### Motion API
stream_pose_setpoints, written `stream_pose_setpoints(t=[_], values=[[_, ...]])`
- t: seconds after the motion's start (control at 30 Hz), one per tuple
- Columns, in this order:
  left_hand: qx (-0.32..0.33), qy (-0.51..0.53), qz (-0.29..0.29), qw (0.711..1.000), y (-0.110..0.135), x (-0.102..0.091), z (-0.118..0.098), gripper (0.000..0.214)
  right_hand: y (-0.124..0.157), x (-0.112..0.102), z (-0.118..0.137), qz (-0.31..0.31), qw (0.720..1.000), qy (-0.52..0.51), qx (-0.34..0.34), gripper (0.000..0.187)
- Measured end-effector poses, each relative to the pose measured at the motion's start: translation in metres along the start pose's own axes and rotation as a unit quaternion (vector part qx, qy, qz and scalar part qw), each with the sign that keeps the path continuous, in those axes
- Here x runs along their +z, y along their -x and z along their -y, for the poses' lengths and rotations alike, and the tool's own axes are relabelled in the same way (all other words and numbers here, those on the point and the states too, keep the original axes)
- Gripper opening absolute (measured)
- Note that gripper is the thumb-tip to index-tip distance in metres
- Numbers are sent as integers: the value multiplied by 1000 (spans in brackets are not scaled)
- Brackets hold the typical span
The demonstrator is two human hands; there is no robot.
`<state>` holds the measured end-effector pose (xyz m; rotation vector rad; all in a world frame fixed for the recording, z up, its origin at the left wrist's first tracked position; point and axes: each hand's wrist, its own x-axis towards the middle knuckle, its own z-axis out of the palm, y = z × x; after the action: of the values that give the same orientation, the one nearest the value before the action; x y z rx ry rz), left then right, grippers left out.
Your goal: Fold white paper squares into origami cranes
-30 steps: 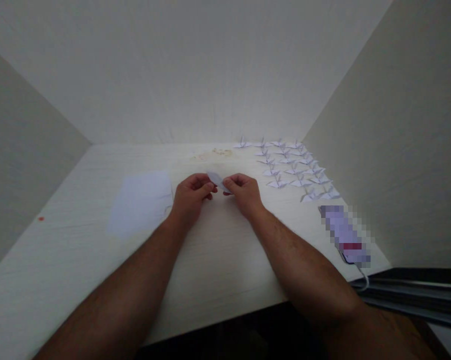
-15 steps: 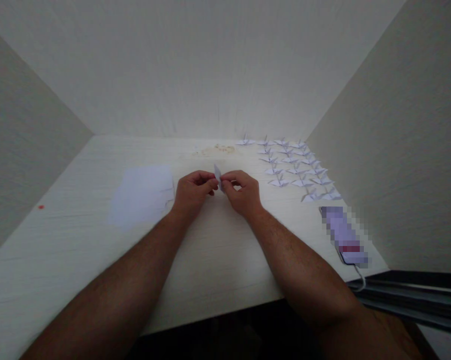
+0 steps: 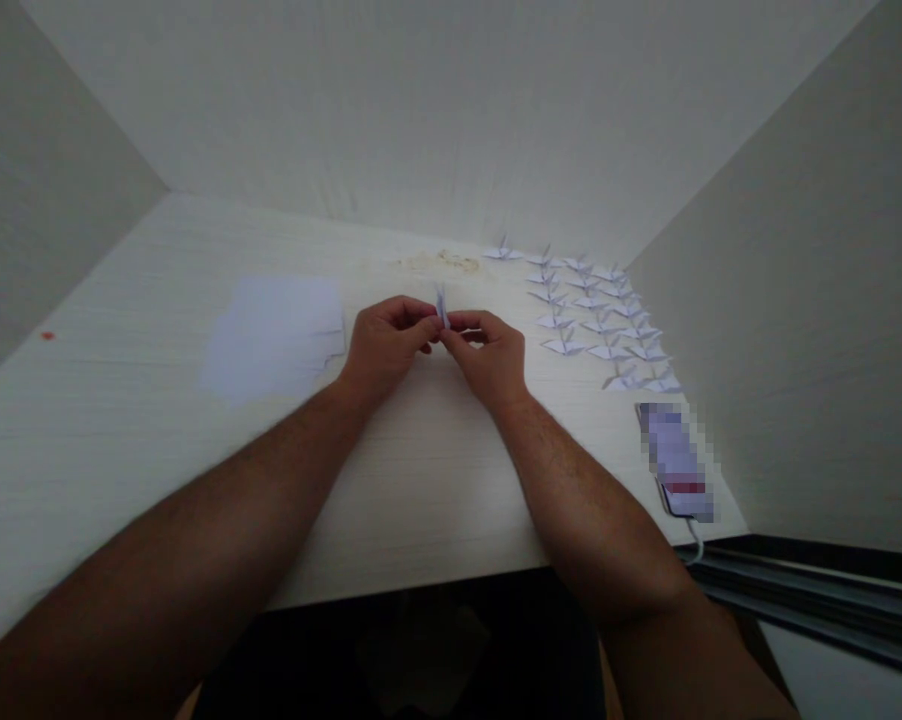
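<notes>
One small folded paper [image 3: 442, 304], white, narrow, upright, tip pointed.

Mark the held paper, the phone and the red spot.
Held paper [image 3: 442, 305], head view: its exposed upper part.
Phone [image 3: 673, 447], head view: middle of its pixelated screen.
Red spot [image 3: 47, 336], head view: its centre.

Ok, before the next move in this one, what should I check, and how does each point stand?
1. Left hand grip on the folded paper: ok, at the fingertips.
2. Right hand grip on it: ok, also at the fingertips.
3. Sharp creases: cannot tell, too small.
4. Paper birds clear of both hands: ok, apart.
5. Paper sheets squared up: not ok, right edge uneven.
6. Phone clear of both hands: ok.
</notes>
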<state>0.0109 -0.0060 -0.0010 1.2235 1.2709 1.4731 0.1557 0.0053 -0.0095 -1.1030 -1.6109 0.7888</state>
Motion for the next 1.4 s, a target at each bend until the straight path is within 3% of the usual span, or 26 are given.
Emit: stream_pose_setpoints(t=[0.6,0.97,1.4], values=[[10,-24,-4,1000,1,3,-3,11,-1,1,1,-23,997,-36,57,11],[-16,7,25,1000,0,2,-3,19,2,1,4,-39,999,11,-34,5],[-13,6,46,999,-1,0,3,17,4,0,3,-33,998,8,-47,9]])
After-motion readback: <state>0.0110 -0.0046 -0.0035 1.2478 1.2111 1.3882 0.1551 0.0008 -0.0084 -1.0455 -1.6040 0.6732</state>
